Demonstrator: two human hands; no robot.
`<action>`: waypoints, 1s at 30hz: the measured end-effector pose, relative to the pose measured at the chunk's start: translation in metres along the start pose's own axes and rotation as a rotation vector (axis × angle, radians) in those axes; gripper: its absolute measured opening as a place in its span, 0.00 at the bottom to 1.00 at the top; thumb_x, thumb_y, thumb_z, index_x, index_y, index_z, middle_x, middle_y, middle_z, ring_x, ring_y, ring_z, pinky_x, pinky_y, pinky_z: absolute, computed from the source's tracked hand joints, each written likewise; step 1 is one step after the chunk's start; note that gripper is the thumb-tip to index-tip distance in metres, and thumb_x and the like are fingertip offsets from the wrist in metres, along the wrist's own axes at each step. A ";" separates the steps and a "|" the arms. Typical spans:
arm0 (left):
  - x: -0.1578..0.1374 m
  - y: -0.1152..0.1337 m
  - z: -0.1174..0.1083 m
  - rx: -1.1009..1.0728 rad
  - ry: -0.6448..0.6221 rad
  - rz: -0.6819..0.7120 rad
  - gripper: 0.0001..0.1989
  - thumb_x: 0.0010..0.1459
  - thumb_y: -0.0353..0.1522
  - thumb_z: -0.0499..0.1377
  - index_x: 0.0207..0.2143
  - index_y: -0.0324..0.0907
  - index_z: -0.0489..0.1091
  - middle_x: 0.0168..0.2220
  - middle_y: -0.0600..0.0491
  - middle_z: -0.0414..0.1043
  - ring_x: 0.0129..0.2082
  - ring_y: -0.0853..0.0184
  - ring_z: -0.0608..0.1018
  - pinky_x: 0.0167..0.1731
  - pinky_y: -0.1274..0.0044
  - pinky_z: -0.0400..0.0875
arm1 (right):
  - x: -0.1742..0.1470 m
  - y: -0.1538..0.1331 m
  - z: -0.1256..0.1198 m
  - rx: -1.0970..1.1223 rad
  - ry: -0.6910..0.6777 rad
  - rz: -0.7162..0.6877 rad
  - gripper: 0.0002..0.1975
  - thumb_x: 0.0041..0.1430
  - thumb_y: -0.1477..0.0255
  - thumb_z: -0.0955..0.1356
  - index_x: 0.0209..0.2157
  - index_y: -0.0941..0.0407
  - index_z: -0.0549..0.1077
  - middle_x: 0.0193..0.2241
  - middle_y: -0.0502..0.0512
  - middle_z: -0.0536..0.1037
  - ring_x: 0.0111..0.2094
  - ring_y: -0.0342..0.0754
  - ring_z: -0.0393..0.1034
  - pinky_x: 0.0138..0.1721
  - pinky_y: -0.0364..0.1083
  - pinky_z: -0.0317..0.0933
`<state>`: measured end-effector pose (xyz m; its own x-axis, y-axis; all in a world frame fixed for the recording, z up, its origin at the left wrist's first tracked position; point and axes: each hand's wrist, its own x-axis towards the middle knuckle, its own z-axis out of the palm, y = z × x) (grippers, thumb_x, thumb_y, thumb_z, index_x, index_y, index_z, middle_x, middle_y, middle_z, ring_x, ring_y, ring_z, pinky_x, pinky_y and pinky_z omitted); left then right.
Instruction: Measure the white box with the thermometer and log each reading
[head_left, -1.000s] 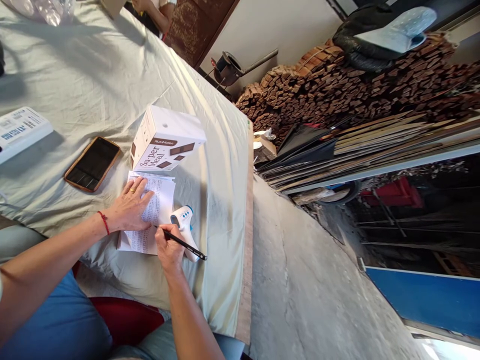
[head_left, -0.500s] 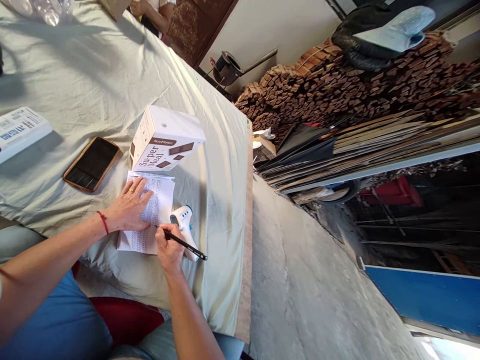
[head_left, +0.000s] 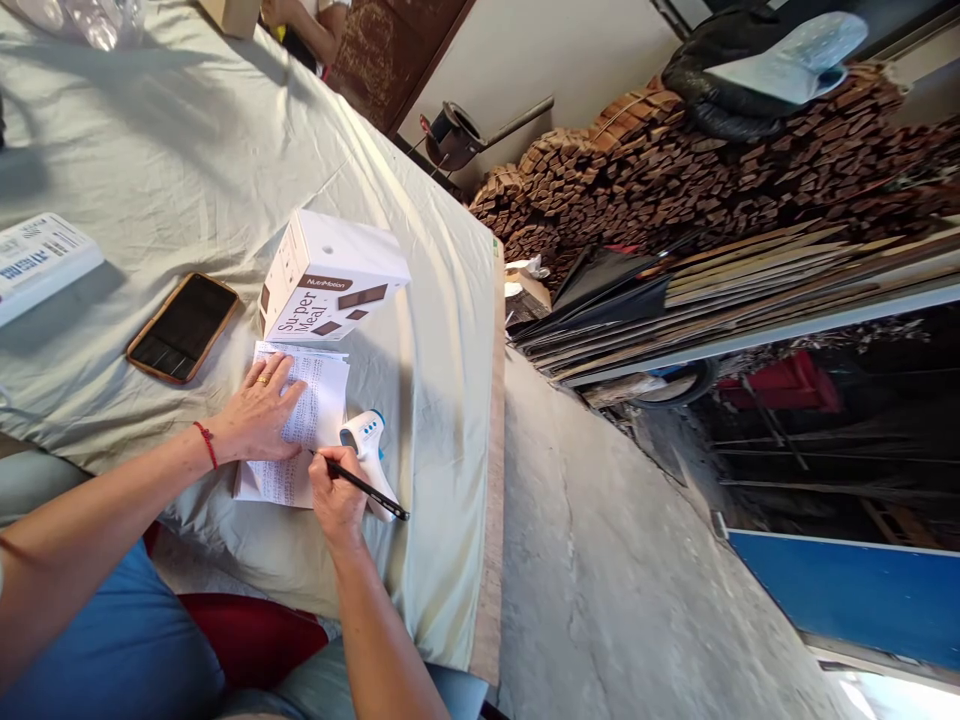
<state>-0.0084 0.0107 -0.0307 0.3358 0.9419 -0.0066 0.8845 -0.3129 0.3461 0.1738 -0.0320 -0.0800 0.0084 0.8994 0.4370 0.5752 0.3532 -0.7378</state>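
My left hand (head_left: 264, 408) lies flat on a sheet of paper (head_left: 328, 385) covered in small dark lines of writing or print, its fingers spread. Between the fingers of my right hand (head_left: 337, 497) is a black pen (head_left: 369, 489), its tip at the paper and its back end slanting down to the right. Right behind that hand a white and blue infrared thermometer (head_left: 367, 440) rests on the cloth, its handle partly covered by the pen and hand. A white "Super Meal" box (head_left: 330, 275) stands at the paper's far edge.
A phone in a brown case (head_left: 183, 328) lies left of the box. Farther left is a white carton (head_left: 45, 262). The cloth-covered table (head_left: 442, 400) ends at the right above a concrete floor (head_left: 585, 560). Stacked wood (head_left: 600, 180) lines the wall; another person's arm (head_left: 319, 35) shows at the top.
The pen's back end has shifted slightly left as my right hand moves a little at the paper. My left hand has stayed in place.
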 end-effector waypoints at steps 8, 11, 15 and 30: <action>-0.001 0.002 -0.004 0.013 -0.020 -0.006 0.40 0.50 0.43 0.67 0.61 0.34 0.63 0.72 0.28 0.50 0.74 0.39 0.51 0.71 0.53 0.48 | -0.002 0.000 -0.001 -0.015 0.028 0.025 0.10 0.61 0.65 0.64 0.28 0.53 0.71 0.20 0.47 0.72 0.20 0.44 0.65 0.24 0.44 0.64; -0.001 0.003 -0.006 0.020 -0.035 -0.013 0.40 0.51 0.43 0.67 0.62 0.33 0.63 0.72 0.27 0.50 0.74 0.38 0.51 0.71 0.54 0.48 | -0.002 0.001 0.000 -0.021 0.032 0.006 0.10 0.61 0.66 0.64 0.28 0.53 0.71 0.20 0.47 0.73 0.20 0.45 0.65 0.24 0.44 0.64; -0.001 0.004 -0.007 0.026 -0.049 -0.021 0.40 0.51 0.42 0.67 0.63 0.33 0.62 0.73 0.28 0.49 0.75 0.39 0.51 0.72 0.54 0.48 | -0.001 0.001 0.000 -0.042 0.022 0.001 0.10 0.62 0.66 0.64 0.28 0.53 0.71 0.20 0.47 0.73 0.21 0.45 0.66 0.25 0.44 0.65; 0.006 -0.005 -0.003 -0.080 0.051 0.005 0.30 0.56 0.41 0.66 0.57 0.37 0.66 0.65 0.34 0.64 0.70 0.41 0.61 0.67 0.52 0.58 | -0.016 -0.012 -0.031 -0.135 0.029 -0.158 0.09 0.70 0.70 0.63 0.43 0.53 0.74 0.36 0.56 0.81 0.39 0.49 0.78 0.43 0.49 0.74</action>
